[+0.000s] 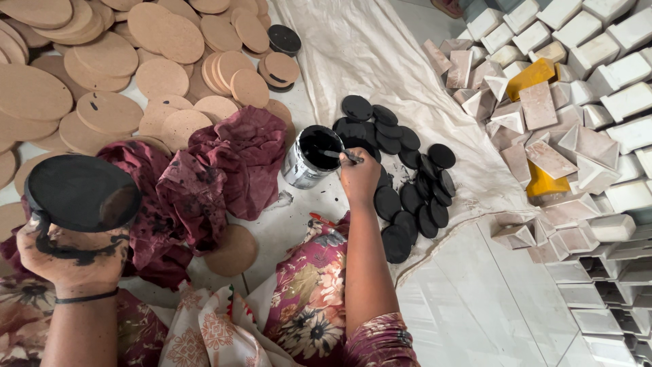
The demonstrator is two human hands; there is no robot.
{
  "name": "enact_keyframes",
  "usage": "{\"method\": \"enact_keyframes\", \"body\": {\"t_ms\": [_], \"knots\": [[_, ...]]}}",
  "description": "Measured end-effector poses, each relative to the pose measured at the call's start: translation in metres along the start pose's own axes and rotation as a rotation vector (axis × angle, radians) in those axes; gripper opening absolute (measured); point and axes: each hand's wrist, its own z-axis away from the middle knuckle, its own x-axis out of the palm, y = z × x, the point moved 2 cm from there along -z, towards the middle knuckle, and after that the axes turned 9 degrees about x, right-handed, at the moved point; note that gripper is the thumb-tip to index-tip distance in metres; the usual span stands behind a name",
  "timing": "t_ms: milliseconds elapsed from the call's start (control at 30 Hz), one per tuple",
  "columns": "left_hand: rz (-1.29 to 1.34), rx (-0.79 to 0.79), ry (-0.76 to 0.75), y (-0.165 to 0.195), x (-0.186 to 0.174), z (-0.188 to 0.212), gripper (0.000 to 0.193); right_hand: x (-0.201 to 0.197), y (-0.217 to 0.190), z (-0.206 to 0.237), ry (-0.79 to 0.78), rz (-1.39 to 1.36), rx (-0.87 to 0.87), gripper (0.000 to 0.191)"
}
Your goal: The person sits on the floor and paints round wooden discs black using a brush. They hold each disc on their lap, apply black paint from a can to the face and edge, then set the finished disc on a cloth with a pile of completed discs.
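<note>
The left hand (71, 255) is gripping a black-painted oval board (81, 192) from beneath, fingers curled tight under its near edge, holding it up at the lower left above a crumpled maroon cloth (210, 173). The right hand (358, 175) is closed around a brush (341, 155) and is dipping its tip into the paint tin (311, 158), which is standing on the floor just right of the cloth. The board is looking thin, stiff and light, likely pressed wood like the bare discs (109, 68) heaped at the upper left, so one hand is bearing it easily. Its top seems to be wet, and paint is already smearing the left fingers, so the surface is probably slick; the underside and rim are the safest places to hold, keeping fingers off the coated face. The brush is slim and light, best pinched partway along the handle. Finished black discs (404, 177) are lying overlapped on a pale sheet (380, 61) just beyond the tin, and white blocks (584, 81) are piling up at the right
</note>
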Motion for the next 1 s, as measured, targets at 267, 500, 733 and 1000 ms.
{"method": "enact_keyframes", "body": {"t_ms": [267, 500, 733, 1000], "knots": [[0.003, 0.013, -0.034, 0.003, 0.011, 0.002, 0.057, 0.0, 0.001, 0.001, -0.003, 0.0, 0.009, 0.008], [-0.021, 0.013, -0.008, 0.002, 0.011, 0.001, 0.064, 0.0, -0.001, 0.001, 0.002, 0.012, 0.002, 0.008], [0.04, -0.007, 0.022, 0.001, 0.003, -0.003, 0.055, 0.0, -0.001, 0.001, 0.018, 0.012, 0.017, 0.007], [0.054, 0.0, -0.01, 0.0, -0.001, -0.003, 0.055, -0.001, 0.001, -0.001, 0.019, 0.051, 0.051, 0.009]]}}
